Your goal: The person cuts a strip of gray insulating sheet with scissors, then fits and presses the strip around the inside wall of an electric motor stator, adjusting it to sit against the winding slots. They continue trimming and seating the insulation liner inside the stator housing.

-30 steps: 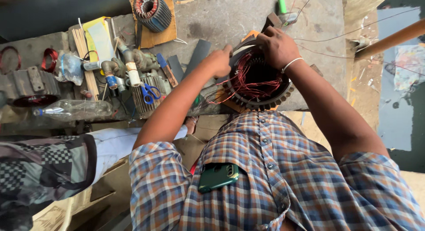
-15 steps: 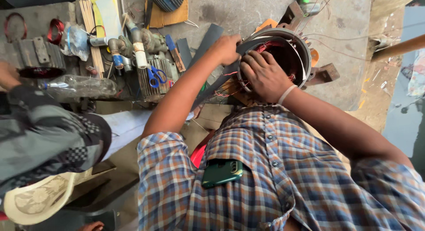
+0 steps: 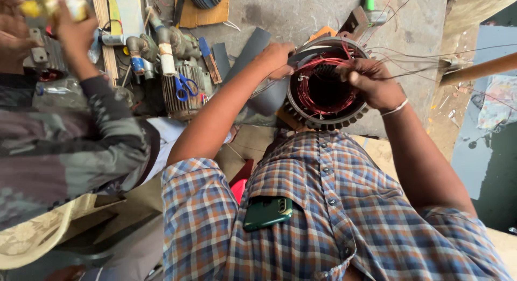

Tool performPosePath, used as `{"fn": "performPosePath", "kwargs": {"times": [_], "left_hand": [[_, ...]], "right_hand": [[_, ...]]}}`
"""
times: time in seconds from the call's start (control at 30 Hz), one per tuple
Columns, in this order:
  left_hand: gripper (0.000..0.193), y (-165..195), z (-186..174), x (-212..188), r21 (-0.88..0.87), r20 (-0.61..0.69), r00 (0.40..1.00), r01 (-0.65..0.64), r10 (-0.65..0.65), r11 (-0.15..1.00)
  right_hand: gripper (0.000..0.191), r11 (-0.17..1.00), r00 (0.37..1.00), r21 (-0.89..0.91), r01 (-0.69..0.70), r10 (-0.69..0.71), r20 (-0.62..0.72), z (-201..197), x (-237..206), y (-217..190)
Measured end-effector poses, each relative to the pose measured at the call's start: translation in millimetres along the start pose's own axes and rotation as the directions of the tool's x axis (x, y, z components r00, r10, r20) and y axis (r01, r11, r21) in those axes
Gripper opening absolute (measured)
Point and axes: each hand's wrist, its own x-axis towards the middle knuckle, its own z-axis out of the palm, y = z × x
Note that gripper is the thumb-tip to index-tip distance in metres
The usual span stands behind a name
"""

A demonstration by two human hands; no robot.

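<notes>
While the left hand (image 3: pixel 277 57) grips the rim of the motor stator (image 3: pixel 326 87) at the table's near edge, the right hand (image 3: pixel 369 81) pinches its copper wires (image 3: pixel 318 63), apparently mid-winding work, so next needs steady, careful pulling.

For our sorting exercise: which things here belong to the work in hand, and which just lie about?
In use: left hand, right hand, motor stator, copper windings, loose wires.
Lying about: blue scissors, pipe fittings, phone in shirt pocket.
</notes>
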Motion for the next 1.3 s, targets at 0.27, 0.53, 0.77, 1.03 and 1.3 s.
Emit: {"fn": "performPosePath", "kwargs": {"times": [0.27, 0.53, 0.77, 1.03, 1.3], "left_hand": [[0.041, 7, 36, -20, -0.003, -0.075, 0.996, 0.047, -0.047, 0.999], [0.044, 8, 21, -25, -0.049, -0.065, 0.991, 0.111, -0.114, 0.993], [0.047, -1, 17, -23, -0.104, -0.038, 0.982, 0.178, -0.183, 0.979], [0.047, 4, -10, -11, -0.111, -0.092, 0.982, 0.152, -0.162, 0.982], [0.046, 13, -15, -8, -0.062, -0.138, 0.983, 0.112, -0.119, 0.992]], "right_hand": [[0.073, 0.248, 0.911, -0.968, -0.033, -0.39, -0.131, 44, -45, -24], [0.052, 0.069, 0.798, -0.797, 0.6, 0.016, 0.603, 86, -6, 42], [0.037, -0.473, 0.712, -0.534, 0.701, 0.505, 0.489, 133, 13, 100], [0.021, 0.079, 0.791, -0.788, 0.61, -0.001, 0.612, 105, 11, 45], [0.013, 0.792, 0.963, -0.552, 0.261, -0.177, 0.203, 80, -60, -34]]}}
